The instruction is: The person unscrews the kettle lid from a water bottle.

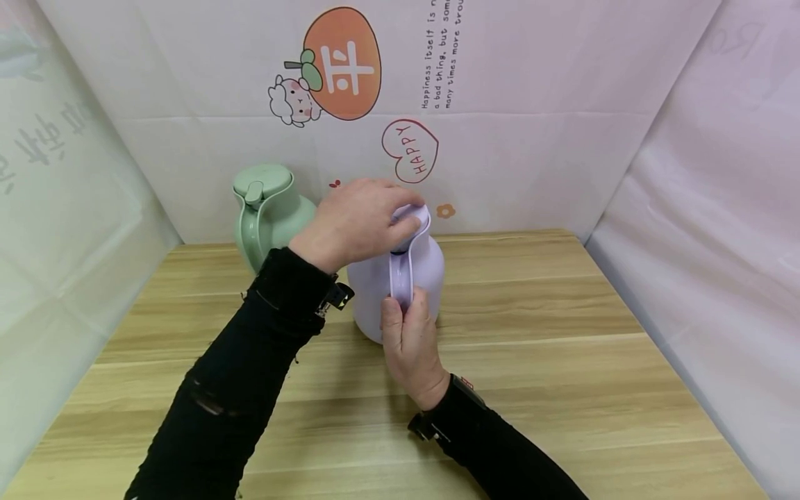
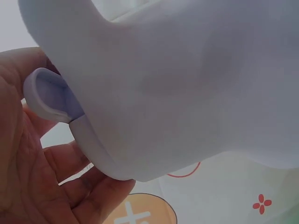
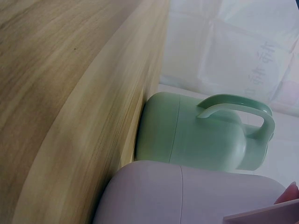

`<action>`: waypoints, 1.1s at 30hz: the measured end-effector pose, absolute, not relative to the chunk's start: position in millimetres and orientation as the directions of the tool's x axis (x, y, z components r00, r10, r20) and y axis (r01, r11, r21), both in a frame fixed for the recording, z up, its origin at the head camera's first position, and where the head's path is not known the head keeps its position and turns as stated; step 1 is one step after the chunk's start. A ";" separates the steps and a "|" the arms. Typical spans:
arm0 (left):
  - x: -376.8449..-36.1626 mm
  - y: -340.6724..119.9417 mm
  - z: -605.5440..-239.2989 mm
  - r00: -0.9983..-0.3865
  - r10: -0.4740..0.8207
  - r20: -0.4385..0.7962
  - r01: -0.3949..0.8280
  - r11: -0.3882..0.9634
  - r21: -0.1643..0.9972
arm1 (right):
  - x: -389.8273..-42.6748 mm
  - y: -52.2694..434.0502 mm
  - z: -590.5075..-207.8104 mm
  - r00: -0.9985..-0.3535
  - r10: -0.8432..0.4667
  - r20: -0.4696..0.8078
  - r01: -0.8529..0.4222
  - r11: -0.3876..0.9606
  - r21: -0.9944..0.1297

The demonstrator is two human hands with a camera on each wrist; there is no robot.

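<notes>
A lavender thermos jug (image 1: 431, 267) stands upright on the wooden table. My left hand (image 1: 356, 222) grips its lid (image 1: 415, 214) from above, thumb at the near side and fingers over the far side. In the left wrist view, the fingertips touch the lid's rim (image 2: 96, 147), and a small lever (image 2: 39, 95) sticks up from the lid inside the hand. Low on the jug's handle (image 1: 401, 274), my right hand (image 1: 411, 347) holds on with the thumb and fingers around it. The right wrist view shows only a fingertip (image 3: 289, 192) beside the handle.
Behind and left of the lavender jug stands a green thermos jug (image 1: 294, 215) of the same shape, lid on, partly hidden by my left hand. Printed white cloth (image 1: 531, 139) hangs behind the table (image 1: 531, 326) and at both sides.
</notes>
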State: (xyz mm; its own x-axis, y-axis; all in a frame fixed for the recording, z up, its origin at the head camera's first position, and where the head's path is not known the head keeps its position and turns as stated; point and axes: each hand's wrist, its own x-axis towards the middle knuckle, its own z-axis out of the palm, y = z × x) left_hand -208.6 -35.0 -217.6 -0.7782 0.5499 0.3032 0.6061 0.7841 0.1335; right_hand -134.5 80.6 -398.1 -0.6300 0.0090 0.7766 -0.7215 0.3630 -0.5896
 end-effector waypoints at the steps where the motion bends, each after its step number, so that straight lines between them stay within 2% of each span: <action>1: -208.4 -34.3 -217.7 -0.783 0.541 0.306 0.596 0.793 0.125 | -134.7 80.6 -398.4 -0.630 0.008 0.777 -0.723 0.360 -0.590; 11: -205.6 -28.8 -216.7 -0.805 0.501 0.320 0.544 0.837 0.058 | -134.2 80.9 -397.9 -0.635 0.006 0.773 -0.719 0.361 -0.594; 33: -203.4 -28.3 -216.3 -0.799 0.490 0.349 0.517 0.856 -0.018 | -133.0 80.4 -397.4 -0.635 0.015 0.772 -0.715 0.368 -0.595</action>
State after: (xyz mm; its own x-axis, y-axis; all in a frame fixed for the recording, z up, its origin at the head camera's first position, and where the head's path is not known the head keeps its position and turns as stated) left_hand -203.4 -28.3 -216.3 -0.7989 0.4899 0.3491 0.5168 0.8559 -0.0184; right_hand -133.0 80.4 -397.4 -0.6349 0.0149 0.7724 -0.7147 0.3683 -0.5946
